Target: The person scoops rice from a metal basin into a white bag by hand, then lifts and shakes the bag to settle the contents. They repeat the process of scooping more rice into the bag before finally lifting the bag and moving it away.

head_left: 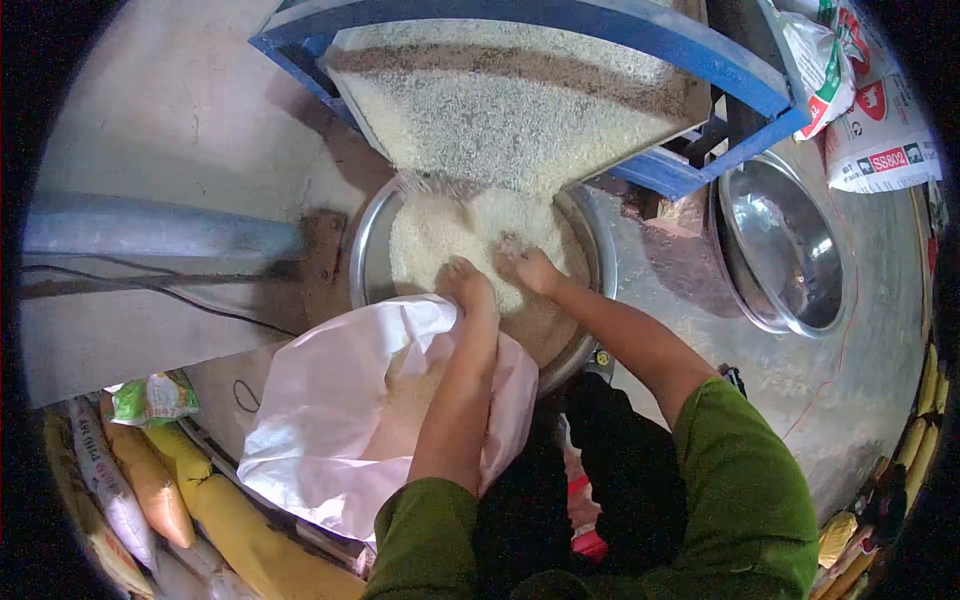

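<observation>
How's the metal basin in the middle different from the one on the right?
The middle basin holds lots of grain, while the right-hand basin shows its shiny inside. The left hand and right hand reach into the middle basin; neither touches the right-hand basin. Both are round, silvery metal.

The grey concrete floor [150, 130] was worn and stained, under soft, pale light. Plump yellow, orange and white woven sacks [240, 530] lay between seven and eight o'clock. A printed "SS802" sack [880, 150] showed at two o'clock, and yellowish sacks [914, 445] lined four.
</observation>
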A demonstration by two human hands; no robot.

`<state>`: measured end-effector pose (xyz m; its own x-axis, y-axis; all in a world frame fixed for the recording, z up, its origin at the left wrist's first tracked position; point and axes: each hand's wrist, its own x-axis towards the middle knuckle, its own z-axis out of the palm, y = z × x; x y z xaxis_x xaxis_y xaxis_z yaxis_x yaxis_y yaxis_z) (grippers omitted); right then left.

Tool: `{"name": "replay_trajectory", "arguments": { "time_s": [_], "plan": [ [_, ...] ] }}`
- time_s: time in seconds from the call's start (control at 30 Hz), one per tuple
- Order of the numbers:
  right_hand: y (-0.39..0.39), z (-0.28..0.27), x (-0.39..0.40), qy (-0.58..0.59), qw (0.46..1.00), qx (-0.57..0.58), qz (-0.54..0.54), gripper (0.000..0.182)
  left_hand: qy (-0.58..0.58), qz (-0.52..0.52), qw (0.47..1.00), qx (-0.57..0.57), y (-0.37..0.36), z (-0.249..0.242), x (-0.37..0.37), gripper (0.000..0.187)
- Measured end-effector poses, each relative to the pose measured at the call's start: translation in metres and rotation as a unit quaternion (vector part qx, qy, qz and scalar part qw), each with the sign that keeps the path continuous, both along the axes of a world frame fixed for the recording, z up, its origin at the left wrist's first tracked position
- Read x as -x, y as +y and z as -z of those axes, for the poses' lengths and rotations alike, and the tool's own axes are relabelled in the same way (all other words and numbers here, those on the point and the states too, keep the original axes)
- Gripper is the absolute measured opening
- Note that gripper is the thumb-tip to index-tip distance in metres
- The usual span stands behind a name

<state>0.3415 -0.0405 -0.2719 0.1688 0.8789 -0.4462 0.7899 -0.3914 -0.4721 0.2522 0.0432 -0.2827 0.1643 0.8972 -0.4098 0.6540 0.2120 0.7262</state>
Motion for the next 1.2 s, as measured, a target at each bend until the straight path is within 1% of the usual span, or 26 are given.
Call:
{"name": "replay_trajectory", "arguments": {
  "time_s": [0.03, 0.07, 0.1, 0.13, 0.17, 0.2, 0.23, 0.27, 0.33, 0.37, 0.47, 0.53, 0.57, 0.63, 0.67, 0.7, 0.73, 0.77, 0.87, 0.9, 0.93, 1.0, 1.03, 1.1, 1.17, 1.2],
  "plan": [
    [0.002, 0.034, 0.008, -0.018, 0.986, -0.156, 0.061, 0.030, -0.002, 0.001, 1.000, -0.002, 0.000, 0.005, -0.001, 0.051],
    [0.004, 0.036, 0.013, -0.036, 0.943, -0.307, 0.121, 0.027, -0.092, -0.060, 0.992, 0.070, -0.001, 0.015, -0.001, 0.050],
    [0.005, 0.037, 0.017, -0.040, 0.943, -0.307, 0.121, 0.027, -0.180, -0.120, 0.966, 0.141, -0.003, 0.025, -0.003, 0.050],
    [0.012, 0.008, 0.026, 0.230, 0.884, -0.261, 0.312, 0.026, -0.182, -0.120, 0.966, 0.143, -0.005, 0.035, -0.001, 0.050],
    [0.019, -0.014, 0.034, 0.474, 0.723, -0.187, 0.467, 0.026, -0.257, -0.149, 0.947, 0.124, -0.006, 0.044, 0.001, 0.050],
    [0.023, -0.021, 0.041, 0.474, 0.723, -0.188, 0.465, 0.026, -0.329, -0.177, 0.922, 0.102, -0.007, 0.049, 0.003, 0.049],
    [0.029, -0.026, 0.048, 0.507, 0.663, -0.270, 0.481, 0.027, -0.257, -0.219, 0.934, 0.112, -0.020, -0.035, -0.005, 0.047],
    [0.032, -0.033, 0.052, 0.534, 0.595, -0.349, 0.489, 0.029, -0.260, -0.220, 0.934, 0.109, -0.020, -0.057, -0.004, 0.047],
    [0.029, -0.065, 0.056, 0.514, 0.608, -0.308, 0.520, 0.031, -0.245, -0.177, 0.952, 0.045, -0.023, -0.076, 0.002, 0.044],
    [0.025, -0.090, 0.058, 0.510, 0.621, -0.330, 0.495, 0.031, -0.335, -0.191, 0.919, 0.079, -0.021, -0.077, 0.011, 0.037],
    [0.025, -0.114, 0.092, 0.474, 0.630, -0.356, 0.502, 0.032, -0.276, -0.128, 0.952, 0.015, -0.037, -0.153, 0.038, 0.037],
    [0.016, -0.146, 0.108, 0.524, 0.669, -0.322, 0.417, 0.032, -0.471, -0.152, 0.857, 0.145, -0.036, -0.154, 0.077, 0.035],
    [0.014, -0.144, 0.123, 0.541, 0.690, -0.302, 0.374, 0.032, -0.472, -0.151, 0.857, 0.143, -0.037, -0.162, 0.097, 0.035],
    [0.015, -0.135, 0.134, 0.556, 0.709, -0.283, 0.330, 0.032, -0.234, -0.018, 0.967, 0.099, -0.040, -0.186, 0.137, 0.037],
    [0.017, -0.132, 0.135, 0.478, 0.813, -0.269, 0.196, 0.026, -0.102, 0.052, 0.991, 0.073, -0.040, -0.194, 0.156, 0.040],
    [0.020, -0.130, 0.135, 0.383, 0.888, -0.250, 0.058, 0.021, -0.139, -0.115, 0.973, 0.145, -0.036, -0.197, 0.172, 0.042],
    [0.020, -0.130, 0.130, 0.385, 0.884, -0.257, 0.063, 0.021, -0.171, -0.277, 0.922, 0.211, -0.033, -0.199, 0.185, 0.045],
    [0.018, -0.127, 0.119, 0.379, 0.876, -0.289, 0.071, 0.021, -0.166, -0.273, 0.925, 0.208, -0.031, -0.202, 0.195, 0.045],
    [0.013, -0.109, 0.063, 0.413, 0.852, -0.255, 0.197, 0.020, -0.164, -0.059, 0.979, 0.108, -0.030, -0.214, 0.187, 0.050],
    [0.009, -0.097, 0.044, 0.470, 0.794, -0.305, 0.236, 0.019, -0.190, 0.029, 0.977, 0.087, -0.035, -0.229, 0.158, 0.050],
    [0.005, -0.094, 0.021, 0.478, 0.779, -0.267, 0.304, 0.018, -0.136, 0.114, 0.979, 0.101, -0.033, -0.233, 0.138, 0.048],
    [-0.012, -0.038, -0.015, 0.260, 0.871, -0.166, 0.383, 0.020, -0.237, 0.225, 0.939, 0.106, -0.028, -0.194, 0.105, 0.037],
    [-0.022, -0.010, -0.029, 0.241, 0.865, -0.198, 0.394, 0.025, -0.285, 0.286, 0.907, 0.118, -0.024, -0.168, 0.083, 0.038],
    [-0.031, 0.006, -0.035, 0.221, 0.860, -0.222, 0.403, 0.031, -0.146, 0.238, 0.959, 0.047, -0.021, -0.124, 0.032, 0.036],
    [-0.032, -0.002, -0.025, -0.036, 0.938, -0.206, 0.276, 0.034, -0.021, 0.173, 0.978, -0.115, -0.005, -0.041, 0.004, 0.039],
    [-0.029, 0.014, -0.015, -0.037, 0.939, -0.202, 0.274, 0.034, -0.022, 0.171, 0.979, -0.112, -0.006, -0.025, 0.001, 0.039]
  ]
}}
